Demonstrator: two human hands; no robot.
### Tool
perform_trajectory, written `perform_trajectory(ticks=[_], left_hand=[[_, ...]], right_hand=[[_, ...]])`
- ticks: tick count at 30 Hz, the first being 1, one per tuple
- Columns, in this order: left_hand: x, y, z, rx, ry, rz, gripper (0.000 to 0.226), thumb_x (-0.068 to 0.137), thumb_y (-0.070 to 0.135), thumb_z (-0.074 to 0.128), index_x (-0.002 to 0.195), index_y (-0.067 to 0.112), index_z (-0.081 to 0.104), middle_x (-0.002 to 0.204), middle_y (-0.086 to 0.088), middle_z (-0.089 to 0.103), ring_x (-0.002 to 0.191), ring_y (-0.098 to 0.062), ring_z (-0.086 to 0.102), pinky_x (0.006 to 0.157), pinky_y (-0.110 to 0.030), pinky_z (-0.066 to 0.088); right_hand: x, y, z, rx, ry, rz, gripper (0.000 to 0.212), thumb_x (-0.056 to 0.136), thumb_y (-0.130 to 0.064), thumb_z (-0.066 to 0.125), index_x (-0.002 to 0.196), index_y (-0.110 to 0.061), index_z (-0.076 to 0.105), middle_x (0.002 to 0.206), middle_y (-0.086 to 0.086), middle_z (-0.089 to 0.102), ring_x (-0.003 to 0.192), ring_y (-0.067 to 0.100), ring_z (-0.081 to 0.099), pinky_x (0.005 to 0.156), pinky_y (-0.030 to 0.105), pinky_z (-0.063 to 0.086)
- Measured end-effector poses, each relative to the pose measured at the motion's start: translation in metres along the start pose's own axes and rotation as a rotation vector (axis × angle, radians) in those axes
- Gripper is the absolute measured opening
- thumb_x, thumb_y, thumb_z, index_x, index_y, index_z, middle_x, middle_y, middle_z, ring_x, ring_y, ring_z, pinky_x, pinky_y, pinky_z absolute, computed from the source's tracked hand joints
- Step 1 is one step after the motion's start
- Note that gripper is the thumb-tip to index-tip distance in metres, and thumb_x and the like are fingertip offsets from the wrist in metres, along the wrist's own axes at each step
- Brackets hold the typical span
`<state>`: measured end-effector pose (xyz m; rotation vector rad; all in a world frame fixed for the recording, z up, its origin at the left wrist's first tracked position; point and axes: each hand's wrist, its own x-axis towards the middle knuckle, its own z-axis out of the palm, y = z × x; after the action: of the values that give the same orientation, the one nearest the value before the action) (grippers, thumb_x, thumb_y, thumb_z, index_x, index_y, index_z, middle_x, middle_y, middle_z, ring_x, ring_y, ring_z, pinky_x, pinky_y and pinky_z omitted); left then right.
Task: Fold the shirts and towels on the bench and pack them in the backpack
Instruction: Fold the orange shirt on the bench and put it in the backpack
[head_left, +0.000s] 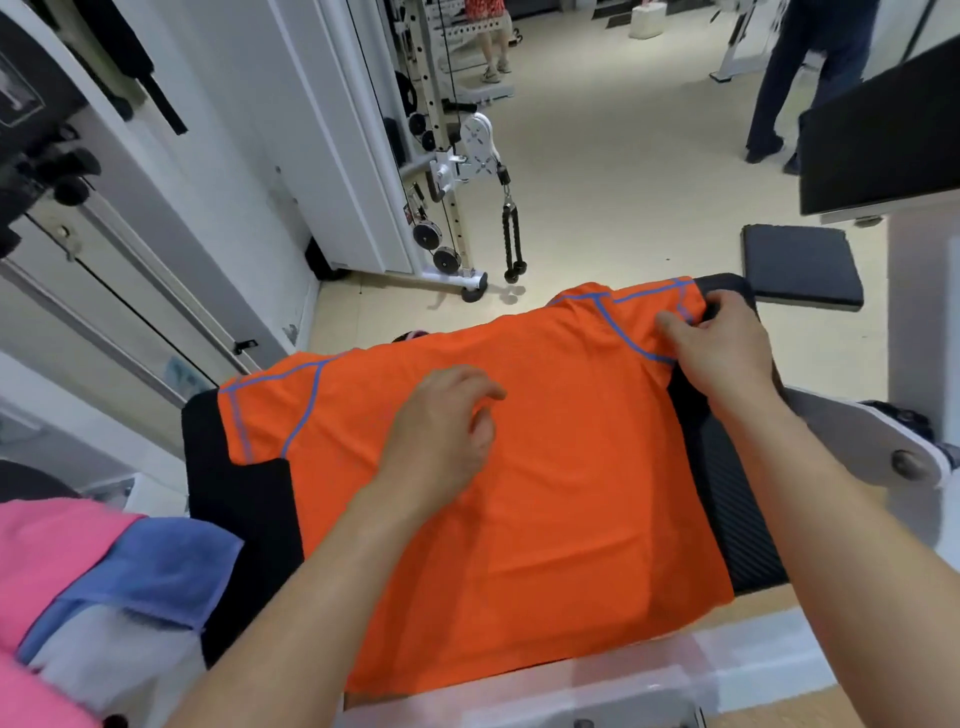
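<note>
folding step: your right hand (722, 348) pinches the sleeve of the orange shirt (545, 493) on the counter (737, 519); left hand (441, 431) rests loosely curled mid-chest, gripping nothing. next, likely: fold sleeve inward.

The shirt (545, 467) lies spread across the bench (737, 519), covering its middle, with its sleeves toward 9 and 2 o'clock. The left grip (441, 436) rests on the shirt's middle. The right grip (722, 348) holds the sleeve at 2 o'clock, near the bench's far right corner. A pile of towels (130, 571) lies at 8 o'clock, just beside the bench's left end. Behind the bench, a cable machine (452, 156) stands at 12 o'clock, and a small pad (800, 265) sits at 2 o'clock, just beyond the right grip. 2 people stand well behind, at 12 and 1 o'clock.
</note>
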<state>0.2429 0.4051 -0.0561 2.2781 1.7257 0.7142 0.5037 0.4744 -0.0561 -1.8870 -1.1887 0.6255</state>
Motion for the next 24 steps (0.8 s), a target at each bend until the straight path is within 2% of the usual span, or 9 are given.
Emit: perform_trajectory(ticks=[3,6,9,12,15,18,20,22,24], left_hand=[[0.043,0.030,0.028,0.040,-0.056,0.088,0.046,0.082,0.028,0.043,0.123,0.018,0.063,0.134,-0.008,0.055,0.125,-0.028,0.049,0.106,-0.035,0.037],[0.073,0.045,0.046,0.222,-0.143,0.099,0.058,0.091,0.038,0.043,0.147,0.033,0.034,0.157,-0.006,0.026,0.143,-0.025,0.025,0.113,-0.049,0.027],[0.093,0.049,0.058,0.340,-0.233,0.034,0.065,0.093,0.043,0.041,0.151,0.043,0.011,0.162,0.000,0.010,0.147,-0.020,0.014,0.113,-0.059,0.012],[0.109,0.055,0.060,0.352,-0.300,-0.005,0.071,0.087,0.045,0.043,0.150,0.043,0.012,0.161,0.002,0.016,0.145,-0.019,0.019,0.112,-0.061,0.010],[0.124,0.062,0.063,0.317,-0.323,-0.005,0.067,0.089,0.049,0.041,0.151,0.039,0.017,0.159,0.006,0.022,0.144,-0.017,0.022,0.114,-0.057,0.010],[0.124,0.060,0.071,0.333,-0.278,0.016,0.068,0.092,0.065,0.031,0.152,0.037,0.015,0.158,0.007,0.025,0.143,-0.017,0.023,0.114,-0.054,0.013],[0.121,0.056,0.075,0.403,-0.245,0.059,0.077,0.088,0.073,0.031,0.152,0.037,0.010,0.157,0.006,0.026,0.143,-0.018,0.024,0.113,-0.054,0.015],[0.123,0.054,0.076,0.419,-0.251,0.054,0.083,0.085,0.076,0.033,0.153,0.037,0.008,0.158,0.004,0.022,0.144,-0.019,0.020,0.114,-0.057,0.012],[0.122,0.058,0.075,0.394,-0.238,0.048,0.085,0.083,0.074,0.041,0.153,0.035,0.009,0.160,0.003,0.017,0.146,-0.021,0.014,0.115,-0.058,0.009]], right_hand=[[0.014,-0.003,-0.001,-0.046,-0.008,-0.036,0.021,0.081,-0.026,0.059,0.085,-0.006,0.064,0.078,0.006,0.065,0.078,0.028,0.061,0.067,0.039,0.048],[0.016,0.004,-0.005,0.075,-0.001,-0.020,0.014,0.080,-0.019,0.057,0.078,-0.006,0.060,0.068,0.002,0.058,0.067,0.022,0.054,0.060,0.034,0.041],[0.018,0.013,-0.011,0.279,-0.022,0.036,0.009,0.079,-0.013,0.057,0.072,-0.011,0.051,0.064,0.002,0.045,0.062,0.017,0.042,0.057,0.030,0.032],[0.027,0.018,-0.017,0.436,-0.096,0.134,0.015,0.079,-0.014,0.064,0.080,-0.017,0.050,0.072,-0.001,0.048,0.069,0.017,0.048,0.060,0.030,0.038],[0.035,0.017,-0.014,0.416,-0.093,0.112,0.030,0.081,-0.023,0.071,0.106,-0.019,0.055,0.092,-0.002,0.059,0.079,0.013,0.058,0.063,0.025,0.044],[0.037,0.019,-0.010,0.353,0.009,-0.029,0.034,0.080,-0.012,0.063,0.109,-0.024,0.051,0.091,0.006,0.067,0.073,0.017,0.061,0.064,0.028,0.046],[0.034,0.018,-0.011,0.289,0.056,-0.143,0.037,0.080,-0.006,0.056,0.112,-0.024,0.050,0.084,-0.002,0.068,0.068,0.010,0.057,0.067,0.025,0.042],[0.029,0.010,-0.013,0.242,0.081,-0.282,0.040,0.081,-0.004,0.054,0.117,-0.022,0.050,0.086,-0.009,0.069,0.073,0.002,0.056,0.071,0.021,0.040],[0.025,0.003,-0.015,0.173,0.080,-0.403,0.045,0.083,-0.004,0.054,0.123,-0.023,0.050,0.100,-0.004,0.070,0.087,0.007,0.063,0.080,0.023,0.044]])
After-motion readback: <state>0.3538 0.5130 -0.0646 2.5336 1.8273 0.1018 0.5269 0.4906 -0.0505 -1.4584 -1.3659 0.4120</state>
